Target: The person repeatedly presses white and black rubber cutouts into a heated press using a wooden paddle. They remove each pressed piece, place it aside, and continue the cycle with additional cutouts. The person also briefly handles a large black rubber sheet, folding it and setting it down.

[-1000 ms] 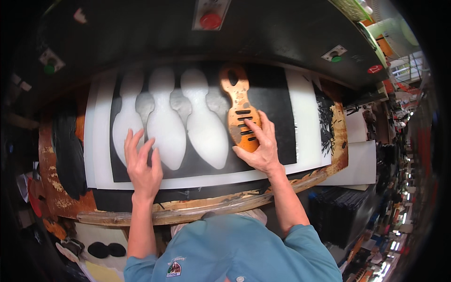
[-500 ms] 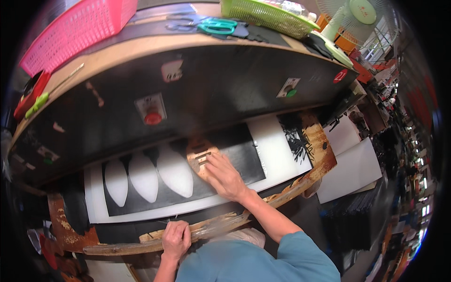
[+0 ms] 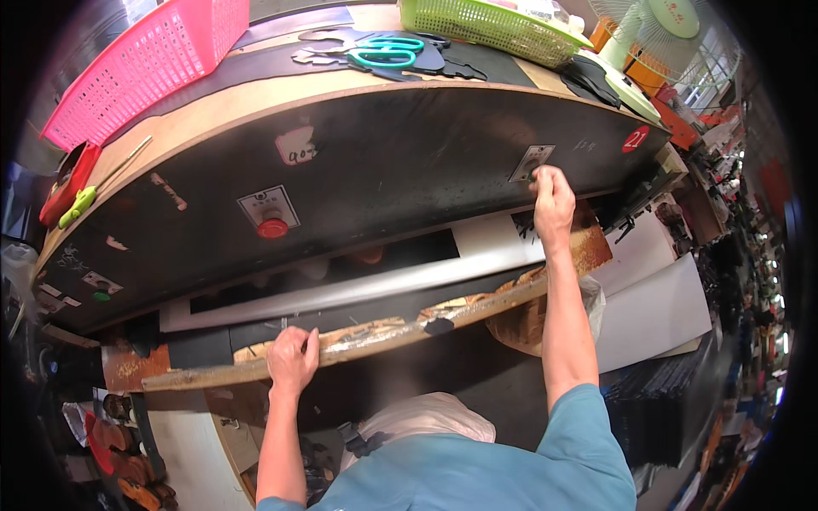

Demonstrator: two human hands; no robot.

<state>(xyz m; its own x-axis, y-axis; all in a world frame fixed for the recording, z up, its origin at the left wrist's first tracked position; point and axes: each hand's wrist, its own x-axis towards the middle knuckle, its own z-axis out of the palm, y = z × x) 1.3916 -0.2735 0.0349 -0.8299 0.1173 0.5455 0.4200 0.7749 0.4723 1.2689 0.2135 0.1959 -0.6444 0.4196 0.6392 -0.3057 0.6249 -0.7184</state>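
Observation:
My right hand (image 3: 554, 203) reaches up to the black machine front (image 3: 400, 162), its fingers curled against the green push button on the right panel (image 3: 532, 162). The fingers mostly cover the button. My left hand (image 3: 292, 361) is closed at the worn wooden edge (image 3: 362, 345) of the table; whatever its fingers hold, if anything, is hidden. Beyond it a white board (image 3: 341, 294) carries a black sheet (image 3: 434, 247) with pale cut-out openings. On the sheet, a brown cutting die (image 3: 368, 255) is mostly hidden under the machine front.
A red button (image 3: 272, 227) sits mid-panel, another green button (image 3: 101, 296) at left. Above stand a pink basket (image 3: 149, 72), teal-handled scissors (image 3: 383, 57), a green basket (image 3: 486, 30) and a fan (image 3: 665, 34). White sheets (image 3: 652, 311) lie at right.
My right hand has left the cutting die and moved up and right to the green button. The machine front now covers most of the sheet and die. My left hand stays closed at the wooden edge.

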